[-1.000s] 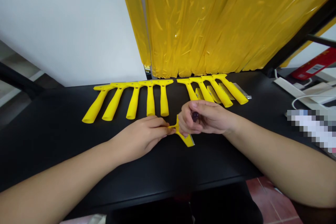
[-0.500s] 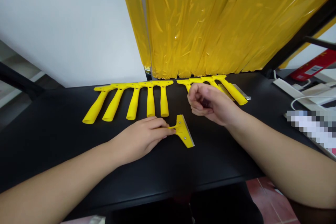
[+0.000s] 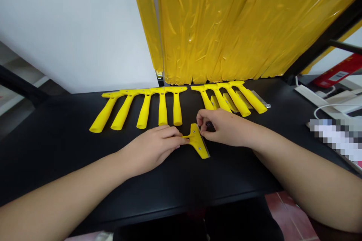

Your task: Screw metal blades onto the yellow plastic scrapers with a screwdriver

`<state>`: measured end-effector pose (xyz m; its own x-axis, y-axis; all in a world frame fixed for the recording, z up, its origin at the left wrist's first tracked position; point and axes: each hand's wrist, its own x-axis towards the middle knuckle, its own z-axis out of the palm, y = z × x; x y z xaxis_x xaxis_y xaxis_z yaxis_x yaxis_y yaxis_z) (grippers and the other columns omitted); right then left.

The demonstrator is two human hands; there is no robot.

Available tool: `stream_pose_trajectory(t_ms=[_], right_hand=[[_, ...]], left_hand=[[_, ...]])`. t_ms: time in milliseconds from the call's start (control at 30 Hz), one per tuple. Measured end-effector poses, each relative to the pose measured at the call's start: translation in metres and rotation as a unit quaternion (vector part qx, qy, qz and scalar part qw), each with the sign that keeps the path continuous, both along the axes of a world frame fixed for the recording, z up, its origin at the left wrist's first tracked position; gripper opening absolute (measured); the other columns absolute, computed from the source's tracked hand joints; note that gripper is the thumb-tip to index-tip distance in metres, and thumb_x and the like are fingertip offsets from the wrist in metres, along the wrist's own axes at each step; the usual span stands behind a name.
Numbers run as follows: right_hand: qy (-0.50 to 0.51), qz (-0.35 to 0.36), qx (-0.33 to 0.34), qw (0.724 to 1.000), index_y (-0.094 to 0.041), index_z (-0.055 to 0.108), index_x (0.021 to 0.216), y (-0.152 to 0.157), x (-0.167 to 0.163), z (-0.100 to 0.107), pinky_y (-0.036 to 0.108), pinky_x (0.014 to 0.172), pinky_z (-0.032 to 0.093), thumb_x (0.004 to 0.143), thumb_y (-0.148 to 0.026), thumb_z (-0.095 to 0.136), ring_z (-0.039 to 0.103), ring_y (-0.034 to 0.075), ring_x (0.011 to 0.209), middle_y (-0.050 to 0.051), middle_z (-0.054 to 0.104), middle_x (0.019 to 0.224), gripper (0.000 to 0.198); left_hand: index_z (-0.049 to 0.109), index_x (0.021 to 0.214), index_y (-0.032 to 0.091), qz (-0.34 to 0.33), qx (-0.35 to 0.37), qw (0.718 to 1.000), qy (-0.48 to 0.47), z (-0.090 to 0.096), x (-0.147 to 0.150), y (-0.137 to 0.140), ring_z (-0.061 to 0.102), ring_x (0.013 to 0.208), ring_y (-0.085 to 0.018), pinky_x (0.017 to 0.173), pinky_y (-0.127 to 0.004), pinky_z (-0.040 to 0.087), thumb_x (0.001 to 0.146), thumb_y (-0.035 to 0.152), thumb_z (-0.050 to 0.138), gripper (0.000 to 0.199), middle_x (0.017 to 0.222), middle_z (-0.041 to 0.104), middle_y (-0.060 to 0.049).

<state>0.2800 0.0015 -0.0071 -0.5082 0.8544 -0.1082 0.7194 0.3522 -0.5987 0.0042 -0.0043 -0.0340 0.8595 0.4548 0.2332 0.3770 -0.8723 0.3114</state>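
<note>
My left hand (image 3: 154, 148) pinches the narrow neck of a yellow scraper (image 3: 197, 142), which lies on the black table. The scraper's wide head, with two screws and a thin metal blade edge, points to the right. Close by that edge, my right hand (image 3: 219, 126) is closed, its fingertips at the upper part of the head. Something small and dark shows inside the curled fingers; its kind is hidden. Behind my left hand stands a row of several yellow scrapers (image 3: 144, 111). A second group of yellow scrapers (image 3: 237, 101) lies behind my right hand.
Flat yellow pieces in clear wrapping (image 3: 256, 99) lie under the right group. At the right are a white power strip (image 3: 319, 99) with cables and a red box (image 3: 338, 71). Yellow plastic sheeting (image 3: 226, 26) and a white panel (image 3: 79, 30) rise behind the black table (image 3: 56, 150).
My right hand has come down and left, from in front of the right scraper group to the scraper's blade edge. My left hand and the scraper have stayed in place.
</note>
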Motion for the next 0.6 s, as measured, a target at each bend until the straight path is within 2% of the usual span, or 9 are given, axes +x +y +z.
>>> stream_pose_trajectory(t_ms=[267,400,567,600], right_hand=[[-0.033,0.043,0.013,0.998,-0.023,0.062,0.103,0.0004,0.0010,-0.0023,0.030,0.071,0.046,0.084,-0.018,0.072,0.065,0.018,0.083,0.000,0.072,0.093,0.022],[-0.045,0.040,0.015,0.998,-0.023,0.062,0.105,0.0013,0.0021,-0.0004,0.031,0.070,0.044,0.084,-0.015,0.070,0.063,0.018,0.082,0.000,0.070,0.091,0.023],[0.052,0.012,0.026,0.998,-0.021,0.063,0.098,0.0029,-0.0003,0.0044,0.031,0.068,0.044,0.096,-0.024,0.064,0.058,0.017,0.074,0.001,0.066,0.085,0.004],[0.089,0.008,0.033,0.995,-0.021,0.064,0.098,0.0038,-0.0003,0.0054,0.032,0.070,0.046,0.099,-0.027,0.061,0.058,0.017,0.075,0.002,0.066,0.087,0.008]], left_hand=[[0.073,0.129,0.023,0.000,-0.007,1.000,0.001,-0.0017,-0.0009,0.0008,0.068,0.103,-0.021,0.090,-0.034,0.058,0.111,0.022,0.049,0.030,0.115,0.072,-0.006],[0.072,0.129,0.023,0.003,-0.006,1.000,0.004,-0.0015,-0.0008,0.0009,0.068,0.102,-0.021,0.089,-0.035,0.058,0.111,0.022,0.049,0.030,0.114,0.072,-0.006],[0.072,0.131,0.024,0.000,-0.006,1.000,0.001,-0.0026,-0.0010,0.0009,0.068,0.102,-0.021,0.089,-0.034,0.058,0.112,0.023,0.048,0.031,0.114,0.072,-0.006],[0.072,0.132,0.024,-0.001,-0.005,1.000,-0.002,-0.0029,-0.0011,0.0008,0.068,0.102,-0.021,0.089,-0.034,0.058,0.112,0.023,0.048,0.031,0.114,0.072,-0.006]])
